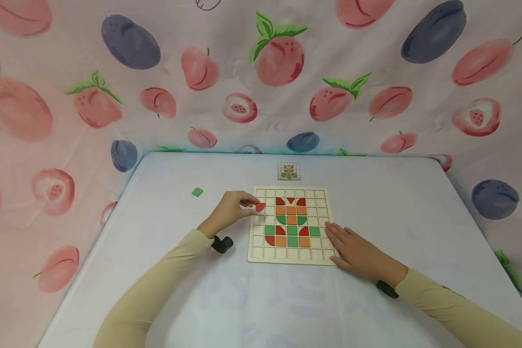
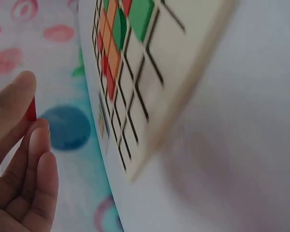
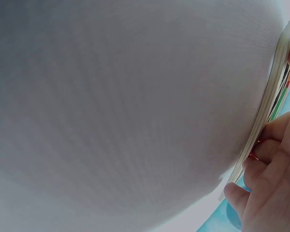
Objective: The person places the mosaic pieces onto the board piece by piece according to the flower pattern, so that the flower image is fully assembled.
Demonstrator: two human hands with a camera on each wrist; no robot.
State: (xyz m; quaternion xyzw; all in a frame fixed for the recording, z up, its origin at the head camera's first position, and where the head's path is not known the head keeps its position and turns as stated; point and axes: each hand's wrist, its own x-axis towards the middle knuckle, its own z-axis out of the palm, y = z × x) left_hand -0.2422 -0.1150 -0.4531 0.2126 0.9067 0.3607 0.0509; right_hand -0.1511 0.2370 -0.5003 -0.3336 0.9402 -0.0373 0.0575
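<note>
My left hand (image 1: 233, 209) pinches a red quarter-round tile (image 1: 260, 207) between thumb and fingers, over the left edge of the wooden grid board (image 1: 261, 252). In the left wrist view only a sliver of the red tile (image 2: 32, 110) shows between the fingertips. Red, orange and green tiles fill cells in the middle of the board, forming a flower-like pattern with an orange tile (image 1: 291, 210) near its centre. At the board's right edge rests my right hand (image 1: 359, 251), fingers extended over the rim. The right wrist view shows its fingertips along that edge.
A loose green tile (image 1: 197, 192) lies on the white table (image 1: 387, 193) to the left of the board. Behind the board lies a small pattern card (image 1: 289, 171) with a similar design. Fruit-print cloth (image 1: 239, 63) hangs around the back and sides of the table.
</note>
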